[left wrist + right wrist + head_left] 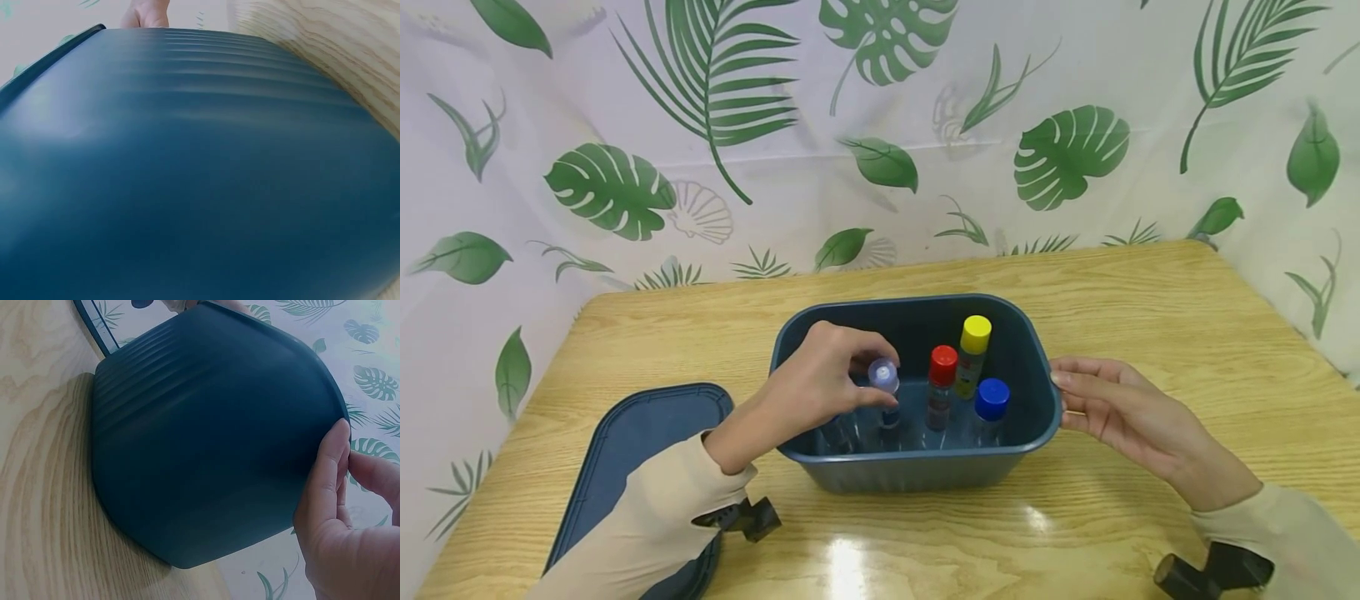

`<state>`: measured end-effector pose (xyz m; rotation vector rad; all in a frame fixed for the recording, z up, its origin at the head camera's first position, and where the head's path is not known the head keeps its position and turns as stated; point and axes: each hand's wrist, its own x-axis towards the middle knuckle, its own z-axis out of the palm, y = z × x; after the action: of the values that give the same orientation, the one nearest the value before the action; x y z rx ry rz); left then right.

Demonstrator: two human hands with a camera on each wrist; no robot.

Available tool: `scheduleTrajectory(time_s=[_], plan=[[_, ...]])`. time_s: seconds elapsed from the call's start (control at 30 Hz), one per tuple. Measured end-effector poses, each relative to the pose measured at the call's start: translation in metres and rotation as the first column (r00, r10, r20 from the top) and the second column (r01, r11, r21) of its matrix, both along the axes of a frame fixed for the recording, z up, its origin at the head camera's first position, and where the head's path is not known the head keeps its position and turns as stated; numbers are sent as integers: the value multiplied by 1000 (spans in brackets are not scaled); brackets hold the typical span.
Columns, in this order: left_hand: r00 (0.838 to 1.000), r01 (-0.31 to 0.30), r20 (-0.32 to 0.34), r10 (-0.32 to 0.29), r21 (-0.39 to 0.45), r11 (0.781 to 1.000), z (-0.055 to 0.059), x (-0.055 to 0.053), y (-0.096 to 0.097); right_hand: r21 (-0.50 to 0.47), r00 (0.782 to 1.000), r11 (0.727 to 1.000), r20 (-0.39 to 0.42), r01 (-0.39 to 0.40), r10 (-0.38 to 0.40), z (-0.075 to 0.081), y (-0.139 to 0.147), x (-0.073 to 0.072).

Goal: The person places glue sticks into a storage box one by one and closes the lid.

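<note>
A dark blue plastic bin (pixel 917 471) stands on the table in the head view. Over its left half, my left hand (pixel 827 367) pinches a small bottle (pixel 883 375) with a pale translucent cap between thumb and fingers. To the right inside the bin stand a red-capped bottle (pixel 942 387), a yellow-capped bottle (pixel 973 357) and a clear bottle with a blue cap (pixel 992 400). My right hand (pixel 1120 412) grips the bin's right rim, thumb on the edge and fingers against the outer wall, as the right wrist view shows. The bin's outer wall (pixel 200 175) fills most of the left wrist view.
On the left of the table lies a dark blue lid (pixel 647 433), partly covered by my left sleeve. Another clear item (pixel 838 435) shows in the bin below my left hand. Behind the wooden table (pixel 1165 333) hangs a white cloth (pixel 925 200) with green leaves.
</note>
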<state>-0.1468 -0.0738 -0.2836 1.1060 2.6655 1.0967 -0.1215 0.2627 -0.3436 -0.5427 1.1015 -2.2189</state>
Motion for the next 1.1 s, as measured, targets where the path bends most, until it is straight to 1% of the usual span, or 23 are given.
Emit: scheduleTrajectory(time_s=[0.17,0.5,1.1], plan=[[1000,-5,1,5,-32,999,-1,-1,0,-9,1000,1000,-4,-9,9,0,0,0],[999,-32,-22,30,-92,995,-1,-2,1,-27,1000,999,-7,-18,18,0,-1,0],[998,-56,-22,54,-132,990,-3,-3,3,9,1000,1000,-5,10,-10,0,-1,1]])
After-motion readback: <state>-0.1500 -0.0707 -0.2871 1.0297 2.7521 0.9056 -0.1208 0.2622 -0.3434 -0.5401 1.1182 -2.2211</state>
